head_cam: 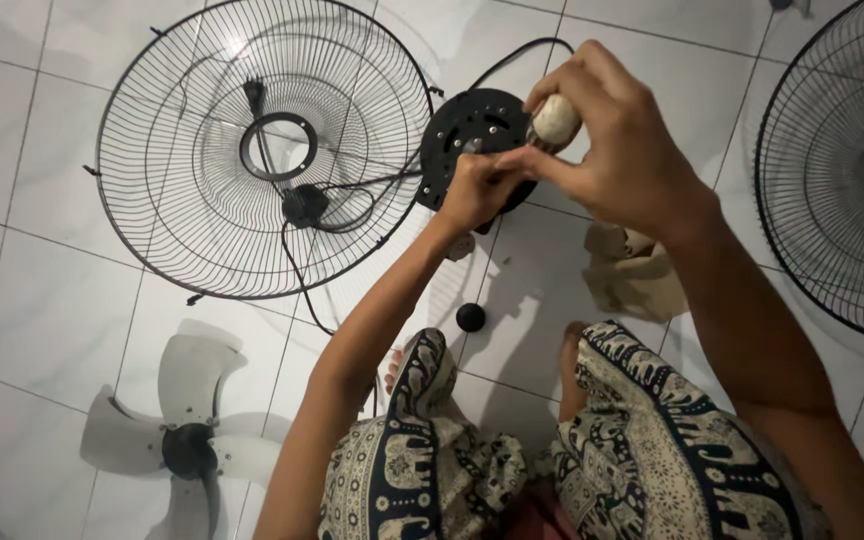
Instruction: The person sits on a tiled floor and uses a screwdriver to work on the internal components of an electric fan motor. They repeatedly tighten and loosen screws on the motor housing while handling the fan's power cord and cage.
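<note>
Two hands meeting over the black fan motor housing (472, 135), sitting on the white tiled floor (42, 260) near the top centre. Right hand (617, 150) wrapping around a screwdriver with a pale rounded handle (556, 120), fingers clamped tight on it, the shaft angling down toward the round face of the housing. Left hand (477, 190) pinching together at the screwdriver's tip, fingertips closed right against the housing; impossible to tell whether anything small is held between them.

Lying flat just left of the housing, a round black wire fan guard (262, 150), with a black power cord and plug (297, 205) trailing across it. Peeking in at the right edge, well apart from the hands, a second wire guard (842, 170). Resting at lower left, a translucent grey fan blade (187, 435) with a dark hub. Sitting on the tile below the housing, a small black knob (470, 317). Crumpled beside the right forearm, a beige cloth (637, 275). Filling the bottom of the view, knees in elephant-patterned trousers (642, 450).
</note>
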